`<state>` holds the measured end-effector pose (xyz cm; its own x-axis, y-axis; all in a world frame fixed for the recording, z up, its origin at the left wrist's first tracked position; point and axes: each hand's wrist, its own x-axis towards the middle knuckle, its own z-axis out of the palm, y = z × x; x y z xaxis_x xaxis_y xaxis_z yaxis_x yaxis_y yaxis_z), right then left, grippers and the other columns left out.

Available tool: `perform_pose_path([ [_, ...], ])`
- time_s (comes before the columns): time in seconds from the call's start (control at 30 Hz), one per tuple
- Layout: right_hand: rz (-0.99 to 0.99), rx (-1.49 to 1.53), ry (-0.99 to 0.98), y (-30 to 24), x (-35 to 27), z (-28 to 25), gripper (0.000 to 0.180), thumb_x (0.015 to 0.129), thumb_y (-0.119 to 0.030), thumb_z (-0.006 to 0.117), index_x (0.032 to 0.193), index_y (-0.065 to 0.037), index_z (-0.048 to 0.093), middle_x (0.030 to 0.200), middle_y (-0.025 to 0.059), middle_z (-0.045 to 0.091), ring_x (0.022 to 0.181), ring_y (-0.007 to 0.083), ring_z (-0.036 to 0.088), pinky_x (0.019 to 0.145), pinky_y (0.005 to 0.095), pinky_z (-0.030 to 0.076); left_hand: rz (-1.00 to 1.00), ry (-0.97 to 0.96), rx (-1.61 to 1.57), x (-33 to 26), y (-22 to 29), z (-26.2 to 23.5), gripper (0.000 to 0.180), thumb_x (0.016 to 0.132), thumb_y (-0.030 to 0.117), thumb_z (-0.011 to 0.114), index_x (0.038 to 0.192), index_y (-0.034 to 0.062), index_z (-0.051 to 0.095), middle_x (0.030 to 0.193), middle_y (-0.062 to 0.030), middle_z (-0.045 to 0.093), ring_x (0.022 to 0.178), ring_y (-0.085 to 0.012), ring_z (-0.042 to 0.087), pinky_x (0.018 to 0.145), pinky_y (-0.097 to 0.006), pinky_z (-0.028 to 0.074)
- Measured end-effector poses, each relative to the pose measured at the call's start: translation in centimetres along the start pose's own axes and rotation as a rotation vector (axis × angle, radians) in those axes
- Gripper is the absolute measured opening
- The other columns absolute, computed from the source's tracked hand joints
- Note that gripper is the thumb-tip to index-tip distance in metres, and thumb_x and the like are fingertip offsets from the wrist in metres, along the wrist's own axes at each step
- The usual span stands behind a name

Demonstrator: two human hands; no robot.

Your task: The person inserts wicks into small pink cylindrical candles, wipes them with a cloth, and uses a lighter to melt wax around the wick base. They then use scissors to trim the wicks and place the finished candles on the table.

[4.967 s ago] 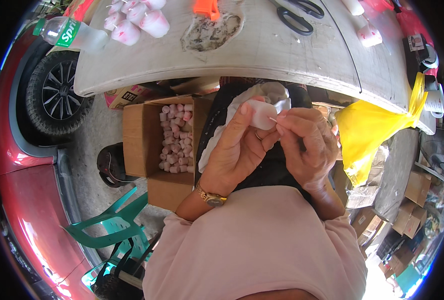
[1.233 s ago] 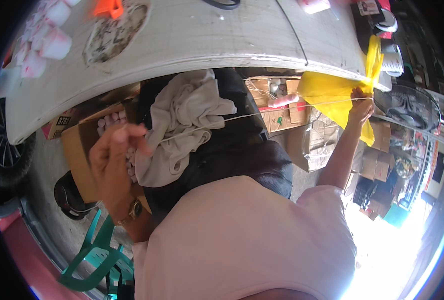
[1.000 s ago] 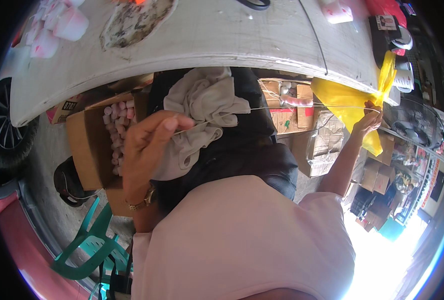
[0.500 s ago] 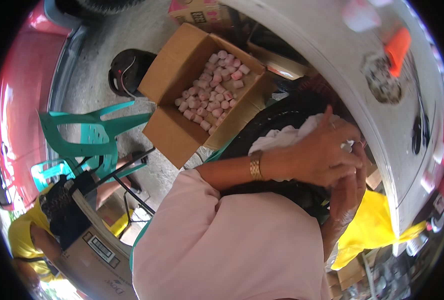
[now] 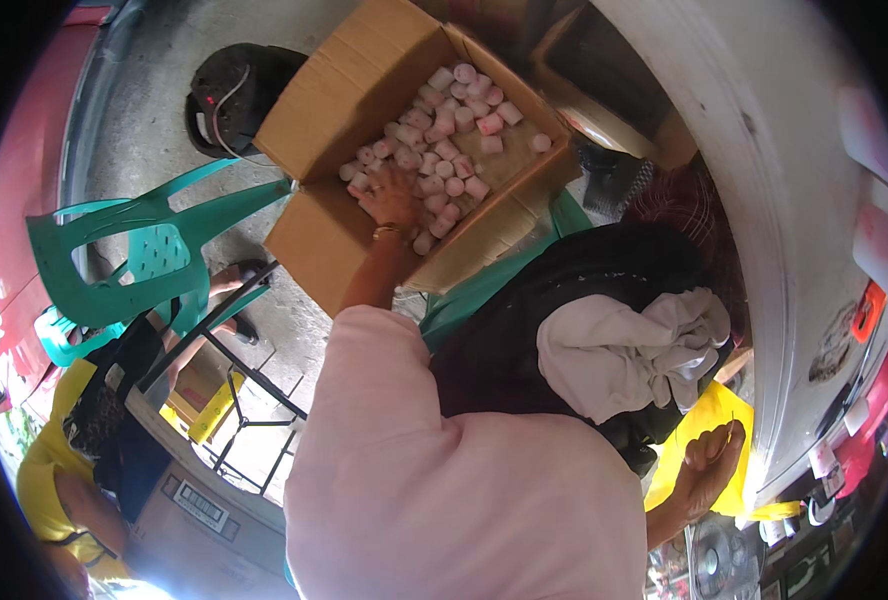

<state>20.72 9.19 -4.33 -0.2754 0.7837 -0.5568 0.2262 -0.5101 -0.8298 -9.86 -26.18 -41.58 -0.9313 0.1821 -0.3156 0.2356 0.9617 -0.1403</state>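
Observation:
My left hand (image 5: 392, 200) reaches into an open cardboard box (image 5: 322, 245), its fingers spread over a heap of small pink-and-white cylinders (image 5: 447, 150). It touches the cylinders near the box's left side; I see none gripped. At the lower right, my right hand (image 5: 704, 470) is held up with its fingers curled in and pressed together. A tiny thin tip shows at those fingers, but I cannot make out what it is. Between my arms a crumpled off-white cloth (image 5: 614, 350) lies on the dark fabric (image 5: 524, 310) over my lap.
Green plastic chairs (image 5: 154, 250) stand at the left, near a person in yellow (image 5: 44, 470). A black rounded appliance (image 5: 234, 95) sits on the floor beside the box. Along the right runs a pale tabletop (image 5: 734, 150) with an orange-handled tool (image 5: 868, 312); a yellow bag (image 5: 719, 410) hangs below.
My hands, together over the cloth before, have come apart. The left went forward into the box; the right drew back to the lower right. The view shifted.

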Motion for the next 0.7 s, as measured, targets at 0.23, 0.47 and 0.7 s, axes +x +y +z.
perform_pose_path([
  [0.23,0.009,0.027,-0.209,-0.1,0.5,-0.1,0.017,0.1,-0.016,0.051,0.108,-0.002,0.05,0.067,-0.0001,0.035,0.051,0.0067,0.029,0.046,0.021,0.029,0.089,-0.202,-0.027,2.1,-2.9,1.7,0.037,0.087,0.029,0.054,0.121,0.0141,0.05,0.128,-0.0206,0.046,0.12,-0.0374,0.048,0.104,-0.063,0.025],
  [0.47,-0.049,-0.282,0.028,0.2,-0.6,2.4,0.015,0.093,-0.014,0.051,0.088,-0.001,0.057,0.067,-0.0035,0.04,0.053,0.0031,0.037,0.044,0.0194,0.027,0.19,-0.097,-0.138,4.4,-3.8,7.1,0.037,0.088,0.04,0.057,0.105,0.0076,0.063,0.097,-0.0162,0.068,0.084,-0.0332,0.066,0.069,-0.046,0.052],
  [0.7,-0.06,-0.115,-0.028,-0.8,-2.3,2.9,0.016,0.092,-0.018,0.057,0.1,-0.004,0.057,0.064,-0.0049,0.041,0.054,0.0033,0.033,0.047,0.0185,0.025,0.046,-0.105,-0.273,8.5,-5.5,6.5,0.056,0.08,0.052,0.062,0.116,0.009,0.062,0.1,-0.0151,0.07,0.084,-0.0333,0.067,0.071,-0.043,0.054],
])
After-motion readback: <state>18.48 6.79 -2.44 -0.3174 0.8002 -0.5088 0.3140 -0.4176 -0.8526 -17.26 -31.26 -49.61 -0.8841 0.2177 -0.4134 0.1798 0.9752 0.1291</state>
